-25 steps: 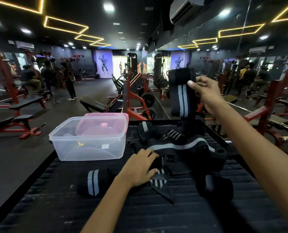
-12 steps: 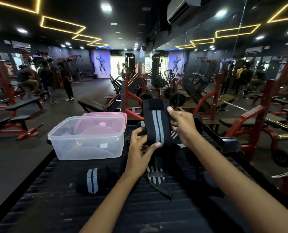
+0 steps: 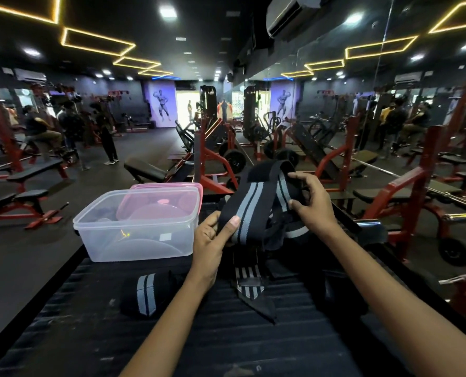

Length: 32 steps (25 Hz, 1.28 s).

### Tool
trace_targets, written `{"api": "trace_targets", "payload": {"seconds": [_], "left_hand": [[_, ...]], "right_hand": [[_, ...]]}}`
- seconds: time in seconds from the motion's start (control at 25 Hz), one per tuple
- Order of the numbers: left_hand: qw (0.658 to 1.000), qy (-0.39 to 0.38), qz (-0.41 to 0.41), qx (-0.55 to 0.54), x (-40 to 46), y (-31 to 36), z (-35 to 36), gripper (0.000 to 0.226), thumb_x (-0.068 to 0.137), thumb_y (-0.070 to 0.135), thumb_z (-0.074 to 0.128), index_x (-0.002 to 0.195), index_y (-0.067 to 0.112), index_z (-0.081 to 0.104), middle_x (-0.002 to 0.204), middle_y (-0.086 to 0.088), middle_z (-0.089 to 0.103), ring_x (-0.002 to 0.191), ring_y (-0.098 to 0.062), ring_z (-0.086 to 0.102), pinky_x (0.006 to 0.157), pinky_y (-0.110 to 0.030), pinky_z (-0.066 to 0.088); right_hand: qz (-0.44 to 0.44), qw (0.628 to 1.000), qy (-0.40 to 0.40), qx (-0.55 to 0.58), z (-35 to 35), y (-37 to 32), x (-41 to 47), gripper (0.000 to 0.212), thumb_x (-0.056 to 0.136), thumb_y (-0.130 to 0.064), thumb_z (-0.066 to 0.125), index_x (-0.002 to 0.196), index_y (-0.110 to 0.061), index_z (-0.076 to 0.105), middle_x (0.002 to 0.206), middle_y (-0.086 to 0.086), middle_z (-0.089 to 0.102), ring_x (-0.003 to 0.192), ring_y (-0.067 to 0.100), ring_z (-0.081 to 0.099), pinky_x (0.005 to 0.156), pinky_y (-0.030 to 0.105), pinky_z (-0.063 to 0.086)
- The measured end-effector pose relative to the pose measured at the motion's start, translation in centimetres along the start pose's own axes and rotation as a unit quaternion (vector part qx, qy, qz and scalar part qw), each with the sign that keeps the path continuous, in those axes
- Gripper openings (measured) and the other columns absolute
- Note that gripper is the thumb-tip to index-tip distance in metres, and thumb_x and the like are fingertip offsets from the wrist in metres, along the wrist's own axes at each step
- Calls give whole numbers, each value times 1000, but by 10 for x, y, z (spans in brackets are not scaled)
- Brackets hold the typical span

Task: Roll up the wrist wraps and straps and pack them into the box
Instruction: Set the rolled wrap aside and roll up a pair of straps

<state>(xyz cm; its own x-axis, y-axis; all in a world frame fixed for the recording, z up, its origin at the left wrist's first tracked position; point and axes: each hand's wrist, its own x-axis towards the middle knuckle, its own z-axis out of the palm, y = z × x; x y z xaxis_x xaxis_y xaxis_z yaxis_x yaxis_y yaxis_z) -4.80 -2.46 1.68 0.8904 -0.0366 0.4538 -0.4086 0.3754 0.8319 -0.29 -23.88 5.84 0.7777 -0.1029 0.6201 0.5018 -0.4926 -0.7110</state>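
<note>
A black wrist wrap with two grey stripes (image 3: 249, 206) is held up over the dark ribbed surface (image 3: 226, 341). My left hand (image 3: 213, 240) pinches its lower end and my right hand (image 3: 312, 205) grips the folded upper part. A rolled wrap (image 3: 146, 293) lies on the surface to the left. Under my hands lies a heap of black straps (image 3: 253, 284), one with thin white stripes. The clear plastic box (image 3: 139, 224) stands open at the back left, with a pink lid (image 3: 169, 198) leaning inside it.
The dark surface drops off at its left edge to the gym floor. Red weight machines and benches (image 3: 406, 191) stand close on the right and behind. Several people are far off at the left.
My right hand came down from head height with the wrap. My left hand left the heap and took the wrap's lower end; the wrap now stretches slanted between both hands.
</note>
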Motion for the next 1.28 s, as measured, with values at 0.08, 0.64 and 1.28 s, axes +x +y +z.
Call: {"api": "trace_targets", "payload": {"seconds": [0.08,0.64,1.28], "left_hand": [[1000,2,-1,-6,-1,5,-2,27,83,15,67,108,4,65,101,-11,74,89,-20,70,77,-26,56],[994,37,-28,-98,8,18,-17,38,97,4,42,130,19,53,112,-4,69,83,-22,71,60,-27,58],[984,143,-99,36,31,8,-27,19,99,14,50,103,-2,57,86,-14,74,69,-18,74,56,-23,58]], "right_hand": [[-17,1000,11,-9,3,3,1,49,77,13,61,113,-21,56,118,0,55,109,11,55,90,18,48],[75,992,-100,-23,-7,32,-3,25,75,-5,79,68,-20,60,67,0,62,69,16,58,73,31,45],[-75,846,-149,-507,-20,-19,35,38,85,-3,56,118,-19,49,111,4,63,108,29,56,85,42,41]]}}
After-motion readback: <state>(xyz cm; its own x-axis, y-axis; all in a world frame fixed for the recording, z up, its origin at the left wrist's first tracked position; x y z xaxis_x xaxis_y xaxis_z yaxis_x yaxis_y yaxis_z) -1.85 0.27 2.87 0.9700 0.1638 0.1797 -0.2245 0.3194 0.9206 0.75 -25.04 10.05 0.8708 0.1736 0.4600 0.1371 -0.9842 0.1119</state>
